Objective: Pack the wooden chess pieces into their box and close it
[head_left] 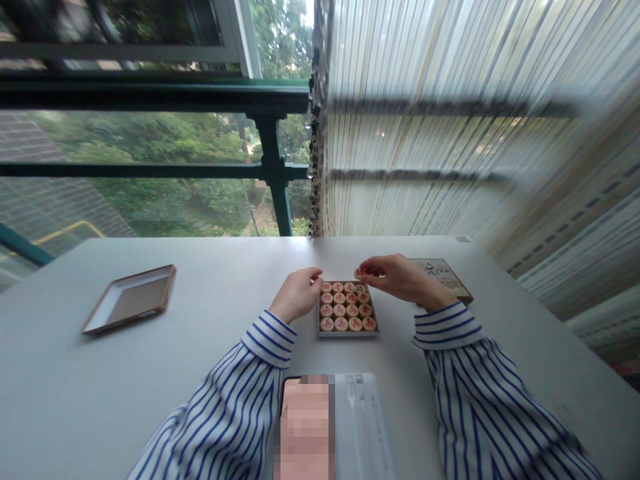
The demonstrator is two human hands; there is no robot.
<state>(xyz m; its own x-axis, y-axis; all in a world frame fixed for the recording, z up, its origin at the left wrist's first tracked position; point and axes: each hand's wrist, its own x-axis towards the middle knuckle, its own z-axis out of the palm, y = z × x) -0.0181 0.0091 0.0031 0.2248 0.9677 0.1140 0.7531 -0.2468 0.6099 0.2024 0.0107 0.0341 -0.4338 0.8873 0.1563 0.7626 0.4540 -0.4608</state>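
Note:
A small square box on the white table holds several round wooden chess pieces with red characters, laid in rows. My left hand rests against the box's left far corner, fingers curled at its edge. My right hand hovers over the box's far right corner and pinches one round piece between thumb and fingertips. Both arms wear blue-and-white striped sleeves.
An upturned brown-rimmed box lid lies at the left. A printed board or booklet sits behind my right wrist. A folded white sheet and a blurred-out object lie near the front edge. The window railing and striped curtain stand beyond the table.

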